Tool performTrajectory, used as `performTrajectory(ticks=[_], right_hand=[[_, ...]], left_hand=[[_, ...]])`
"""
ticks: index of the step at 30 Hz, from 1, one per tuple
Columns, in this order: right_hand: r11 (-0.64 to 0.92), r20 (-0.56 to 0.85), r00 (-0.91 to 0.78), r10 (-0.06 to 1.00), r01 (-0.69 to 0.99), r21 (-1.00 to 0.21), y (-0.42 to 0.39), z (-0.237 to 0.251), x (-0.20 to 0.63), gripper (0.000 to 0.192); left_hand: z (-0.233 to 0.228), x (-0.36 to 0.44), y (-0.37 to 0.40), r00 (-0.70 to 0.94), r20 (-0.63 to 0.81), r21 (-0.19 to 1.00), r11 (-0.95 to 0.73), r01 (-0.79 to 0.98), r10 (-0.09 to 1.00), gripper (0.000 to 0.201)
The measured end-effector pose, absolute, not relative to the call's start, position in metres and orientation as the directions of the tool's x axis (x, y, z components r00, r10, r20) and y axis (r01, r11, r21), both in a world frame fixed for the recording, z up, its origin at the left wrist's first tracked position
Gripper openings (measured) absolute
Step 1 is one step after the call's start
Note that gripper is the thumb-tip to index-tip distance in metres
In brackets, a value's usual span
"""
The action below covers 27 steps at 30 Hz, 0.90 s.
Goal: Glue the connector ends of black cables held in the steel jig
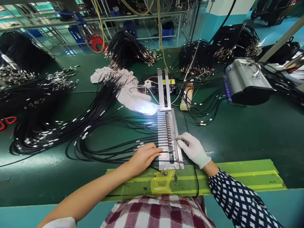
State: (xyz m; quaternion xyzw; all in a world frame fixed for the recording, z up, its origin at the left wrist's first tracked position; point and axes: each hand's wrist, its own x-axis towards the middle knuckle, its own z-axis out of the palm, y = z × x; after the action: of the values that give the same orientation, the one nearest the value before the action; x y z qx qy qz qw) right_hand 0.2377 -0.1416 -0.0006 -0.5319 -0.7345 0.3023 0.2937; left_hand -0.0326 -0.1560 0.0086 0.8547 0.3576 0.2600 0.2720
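A long metal fixture (169, 139) lies on the green bench (237, 133), running away from the person, and its near half carries a row of thin black cables (133, 139) laid across it side by side, each ending in a small metal connector seated in a slot. The left hand (143, 158), bare, rests at the fixture's near left edge with its fingers curled lightly on a cable end at one of the nearest slots; whether they actually pinch it cannot be told. The right hand (193, 148), in a white glove, lies flat and relaxed against the fixture's right rail, index finger stretched toward the connector row, grasping nothing.

The cables fan out leftward from the fixture into a big loose coil (47, 126) on the bench. Under the fixture's near end a yellow-green mat (249, 177) is taped along the bench edge. Just beyond the fixture's middle a bright light glares on a crumpled white cloth (125, 85), and behind that sits a small black box with a yellow label (166, 85). To the right, well apart from the hands, stands a grey and black machine (247, 82) with short cables looped in front of it. More bundles of black cables (130, 47) are heaped along the far side of the bench
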Motion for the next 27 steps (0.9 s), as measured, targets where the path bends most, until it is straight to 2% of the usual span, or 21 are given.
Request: performTrajectory(ticks=[4,9,14,20,27], right_hand=[[0.278,0.136,-0.273,0.952,0.595,-0.754,-0.142,-0.003,0.238,0.018],[0.265,0.109,-0.281,0.954,0.610,-0.747,-0.141,-0.004,0.238,0.019],[0.273,0.116,-0.282,0.952,0.617,-0.739,-0.139,-0.004,0.238,0.019],[0.266,0.105,-0.280,0.954,0.635,-0.726,-0.139,-0.002,0.237,0.019],[0.273,0.103,-0.287,0.952,0.653,-0.706,-0.139,0.000,0.237,0.019]], left_hand=[[0.000,-0.023,-0.148,0.687,0.178,0.564,-0.646,0.515,0.704,0.028],[-0.001,-0.025,-0.141,0.703,0.171,0.477,-0.683,0.554,0.690,0.032],[0.004,-0.024,-0.139,0.714,0.169,0.494,-0.685,0.535,0.680,0.030],[0.010,-0.022,-0.139,0.731,0.156,0.442,-0.708,0.550,0.665,0.030],[0.010,-0.020,-0.135,0.726,0.142,0.517,-0.676,0.525,0.673,0.027]])
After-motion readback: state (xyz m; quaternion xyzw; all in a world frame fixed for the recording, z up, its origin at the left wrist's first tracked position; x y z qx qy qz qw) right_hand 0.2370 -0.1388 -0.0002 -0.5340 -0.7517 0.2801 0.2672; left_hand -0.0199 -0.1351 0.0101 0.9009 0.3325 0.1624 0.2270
